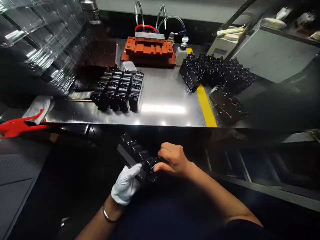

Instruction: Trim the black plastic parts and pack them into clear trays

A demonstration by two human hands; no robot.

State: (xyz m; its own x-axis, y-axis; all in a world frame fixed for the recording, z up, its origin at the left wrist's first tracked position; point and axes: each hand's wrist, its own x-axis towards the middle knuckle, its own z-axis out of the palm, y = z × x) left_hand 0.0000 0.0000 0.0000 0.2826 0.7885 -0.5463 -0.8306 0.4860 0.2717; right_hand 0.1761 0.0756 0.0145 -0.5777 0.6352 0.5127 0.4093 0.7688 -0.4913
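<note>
My left hand [127, 182], in a white glove, grips a long black moulded plastic part [136, 151] by its lower end. A row of rounded humps runs along the part, which is tilted in front of the bench edge. At its right end my bare right hand [173, 159] is closed, thumb and fingers pinching near the edge. What lies between those fingers is too small to tell. Similar black parts stand in rows [117, 88] on the bench at left. More lie in a pile [217, 71] at right, with one part [227, 105] in front of it.
An orange fixture [150, 50] with hoses stands at the back of the steel bench [165, 96], beside a white bottle [181, 55]. Yellow tape [206, 106] crosses the bench. Stacked clear plastic trays [42, 43] rise at left, above a red-handled tool [21, 126].
</note>
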